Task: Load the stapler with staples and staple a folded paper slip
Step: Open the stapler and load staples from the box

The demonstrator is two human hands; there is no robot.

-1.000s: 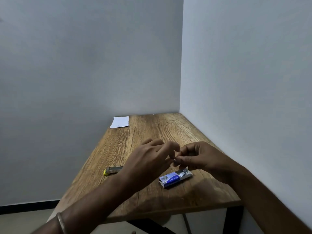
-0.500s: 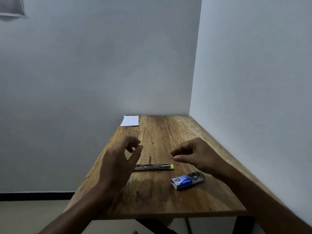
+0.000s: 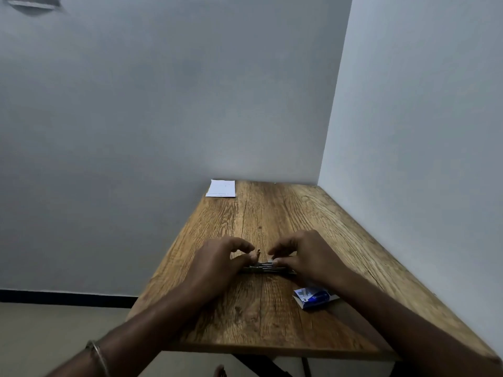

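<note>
- The stapler (image 3: 265,267) is seen lying flat across the middle of the wooden table (image 3: 272,213), opened out, with a small metal part standing up near its centre.
- The left hand (image 3: 217,263) is curled over the stapler's left end, fingertips pinching it.
- The right hand (image 3: 304,257) is curled over the right end, thumb and forefinger pressed onto a small pale piece at the stapler's channel; whether this is a staple strip cannot be told.
- A blue staple box (image 3: 313,297) is found near the right forearm, just beside it.
- A white paper slip (image 3: 221,188) is placed at the far left corner, well apart.
- A metal bangle (image 3: 99,359) is worn on the left wrist.
</note>
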